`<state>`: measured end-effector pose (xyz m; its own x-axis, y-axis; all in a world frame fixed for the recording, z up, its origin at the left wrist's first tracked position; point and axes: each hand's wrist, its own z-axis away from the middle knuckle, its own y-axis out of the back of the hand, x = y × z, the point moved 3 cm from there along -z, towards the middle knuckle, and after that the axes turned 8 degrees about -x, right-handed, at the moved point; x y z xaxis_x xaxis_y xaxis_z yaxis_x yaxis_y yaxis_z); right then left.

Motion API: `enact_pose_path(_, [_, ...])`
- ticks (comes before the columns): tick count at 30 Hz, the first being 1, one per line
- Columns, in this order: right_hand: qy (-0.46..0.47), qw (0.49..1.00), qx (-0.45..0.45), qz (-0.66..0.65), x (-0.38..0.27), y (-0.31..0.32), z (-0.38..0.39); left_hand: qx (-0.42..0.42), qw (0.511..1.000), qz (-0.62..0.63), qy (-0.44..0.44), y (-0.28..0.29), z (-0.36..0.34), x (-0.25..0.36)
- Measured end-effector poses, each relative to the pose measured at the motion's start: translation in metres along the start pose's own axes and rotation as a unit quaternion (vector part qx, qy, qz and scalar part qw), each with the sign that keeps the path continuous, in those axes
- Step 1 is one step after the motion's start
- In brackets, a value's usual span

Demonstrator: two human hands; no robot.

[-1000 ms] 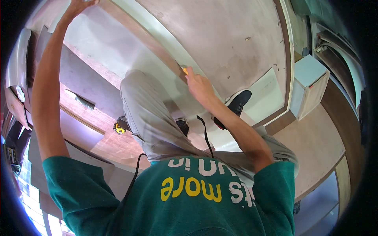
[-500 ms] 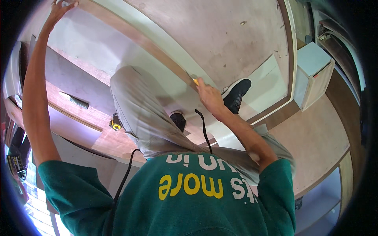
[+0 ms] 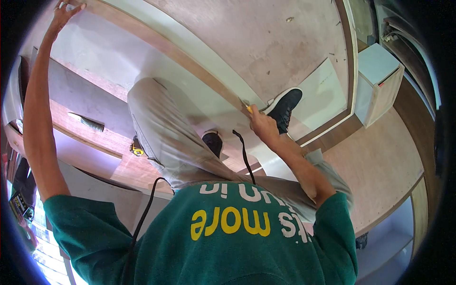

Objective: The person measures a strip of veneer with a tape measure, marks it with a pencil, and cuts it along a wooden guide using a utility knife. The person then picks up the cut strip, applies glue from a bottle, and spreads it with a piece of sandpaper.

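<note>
Both hands are at one long wooden strip (image 3: pixel 178 53) that runs slantwise from the upper left toward the middle of the view, lying over a pale sheet (image 3: pixel 107 50). With the arm stretched far out, the left hand (image 3: pixel 61 14) rests at the strip's far end, fingers spread apart; whether they grip the edge or merely press on it, I cannot tell. Near the strip's other end, the right hand (image 3: pixel 264 126) is closed firmly around a yellow-handled tool (image 3: pixel 249 109), whose thin tip points up and left, right by the strip's edge; the exact contact is too small to make out.

The person's bent knee (image 3: pixel 149 97), in grey trousers, is beside the strip on the lower left side. One black shoe (image 3: pixel 285 105) is just beyond the right hand, close to a pale rectangular panel (image 3: pixel 324 97); the other shoe (image 3: pixel 212 142) is partly hidden by the trouser leg. A yellow-and-black tape measure (image 3: pixel 137 148) lies left of the knee, near a long dark grey board (image 3: pixel 90 90). Well to the right is a small box (image 3: pixel 378 64) with a pale blue-white top and a wood-coloured side.
</note>
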<state>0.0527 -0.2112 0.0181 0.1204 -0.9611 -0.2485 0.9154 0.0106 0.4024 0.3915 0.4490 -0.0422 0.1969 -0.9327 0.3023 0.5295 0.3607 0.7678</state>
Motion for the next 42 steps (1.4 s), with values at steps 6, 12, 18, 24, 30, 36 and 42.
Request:
enact_pose_path(6, [-0.001,0.999,-0.054,0.009,-0.014,0.046,-0.002,0.023,1.000,0.016,-0.009,-0.028,-0.026,-0.052])
enact_pose_path(12, [0.075,0.997,0.026,0.010,-0.097,0.162,-0.079,0.088,0.996,-0.010,0.021,-0.035,-0.021,-0.035])
enact_pose_path(18, [0.243,0.952,0.184,-0.026,-0.301,0.286,-0.261,0.086,0.995,0.031,0.028,-0.021,-0.002,-0.008])
enact_pose_path(24, [0.273,0.940,0.200,-0.052,-0.437,0.349,-0.341,0.077,0.995,0.050,0.048,-0.015,0.005,0.003])
enact_pose_path(30, [0.260,0.939,0.222,-0.037,-0.475,0.363,-0.364,0.010,0.995,0.058,0.078,-0.004,0.013,0.022])
enact_pose_path(36, [0.220,0.956,0.196,0.001,-0.486,0.365,-0.370,0.041,0.993,0.073,0.080,-0.014,0.007,0.009])
enact_pose_path(42, [0.193,0.965,0.169,0.059,-0.485,0.371,-0.383,0.037,0.996,0.048,0.071,-0.010,0.006,0.014])
